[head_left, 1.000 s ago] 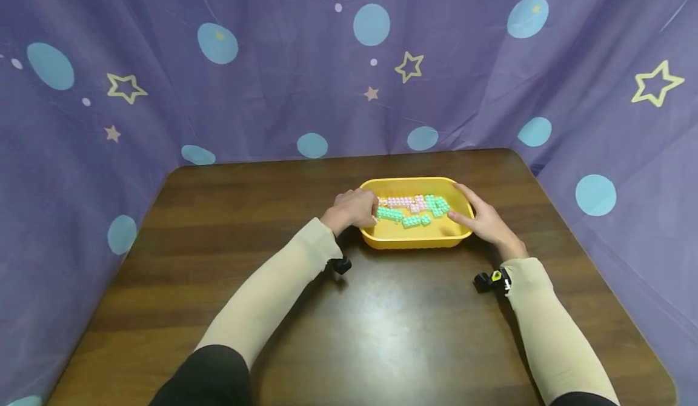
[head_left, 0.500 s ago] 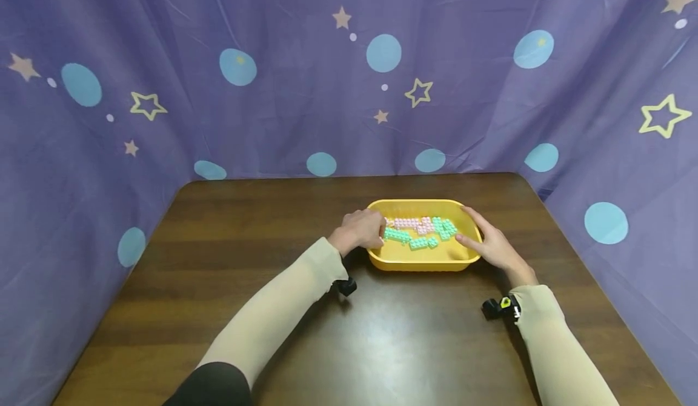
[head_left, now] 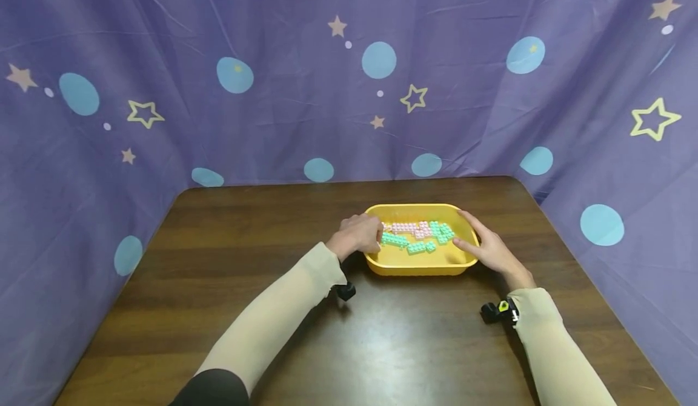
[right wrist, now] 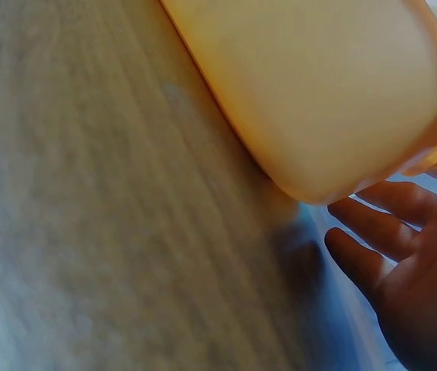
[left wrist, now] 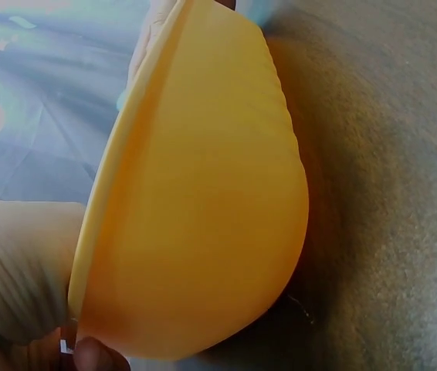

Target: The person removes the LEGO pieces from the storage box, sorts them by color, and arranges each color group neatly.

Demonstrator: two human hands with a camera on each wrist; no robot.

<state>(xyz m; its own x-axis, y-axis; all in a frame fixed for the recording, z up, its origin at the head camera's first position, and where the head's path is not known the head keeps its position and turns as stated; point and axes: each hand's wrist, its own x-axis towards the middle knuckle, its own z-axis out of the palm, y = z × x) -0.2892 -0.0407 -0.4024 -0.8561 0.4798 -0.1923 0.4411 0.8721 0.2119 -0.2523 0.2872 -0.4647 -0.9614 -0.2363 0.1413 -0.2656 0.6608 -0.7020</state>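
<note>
A yellow plastic basin [head_left: 420, 269] stands on the brown table in the head view. Inside it lie pink toy bricks [head_left: 405, 228] and mint-green toy bricks [head_left: 395, 240], some joined in rows. My left hand [head_left: 357, 235] grips the basin's left rim; in the left wrist view a fingertip [left wrist: 99, 356] shows against the outer wall. On the right side my right hand [head_left: 491, 250] holds the rim, thumb inside and fingers along the outside. The right wrist view shows several of its fingers [right wrist: 377, 229] at the outer wall. Whatever lies under the left hand is hidden.
The wooden table [head_left: 262, 230] reaches to a purple curtain [head_left: 283, 91] with stars and blue dots behind it. A small black wrist camera [head_left: 346, 291] hangs under the left wrist, another black camera [head_left: 489, 312] under the right.
The head view has tilted up, so the table and basin appear lower in the picture. Both hands stay on the basin's rim, and the bricks keep their arrangement.
</note>
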